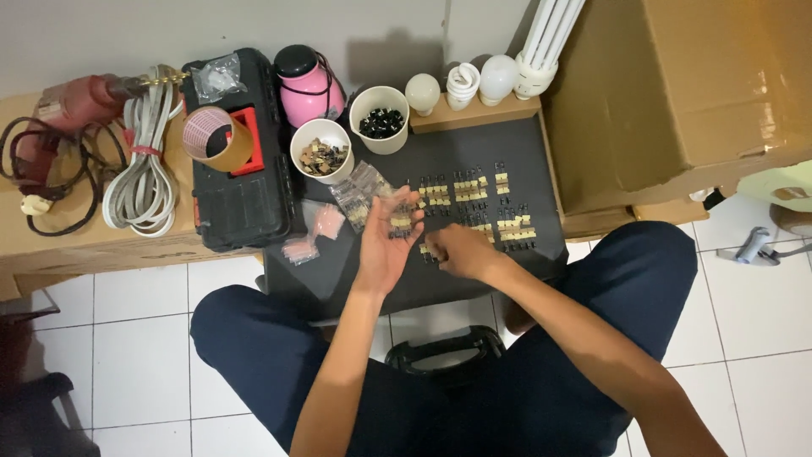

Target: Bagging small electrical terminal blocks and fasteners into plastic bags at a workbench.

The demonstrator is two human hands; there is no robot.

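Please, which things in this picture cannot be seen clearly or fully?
- Small parts in the left hand, head view: too small and blurred to tell their kind.
- What the right hand pinches: hidden by its own fingers.
- Contents of the two white cups: too small to identify.
- Cardboard box: cut off by the top and right edges.
- Red drill: partly covered by its cable.

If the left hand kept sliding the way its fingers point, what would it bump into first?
Probably the small clear packets lying just beyond the left hand's fingertips, then the white cup of tan pieces. The hand seems raised above the dark board, so depth is uncertain.
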